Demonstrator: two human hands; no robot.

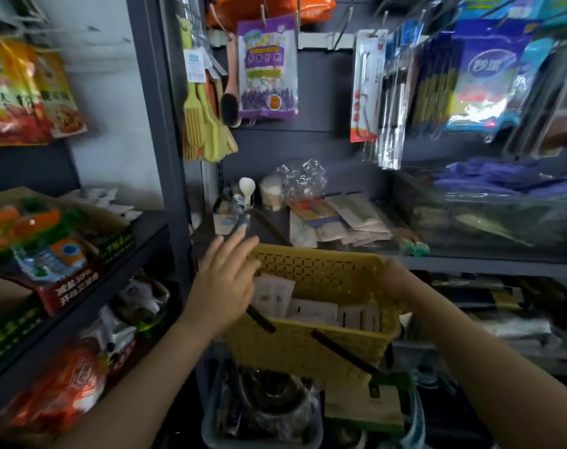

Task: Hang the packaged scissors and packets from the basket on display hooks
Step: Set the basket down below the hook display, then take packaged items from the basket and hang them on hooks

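- Dark shelving unit (159,124), hooks crowded with hung goods from 10 to 2 o'clock; loose packets lie on its shelf (470,259).
- Yellow basket (308,345) at 6 o'clock holds several white packets (311,311); hanging looks barely begun.
- Left hand (223,286), fingers spread and empty, over the basket rim.
- Right hand (395,280) grips the basket's far corner.

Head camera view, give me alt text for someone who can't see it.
A person holds a yellow basket of white packets before a dark shop shelf: the right hand grips its right rim while the open left hand reaches over its left edge. Above, a purple packet, green spatulas and other packaged goods hang on display hooks.
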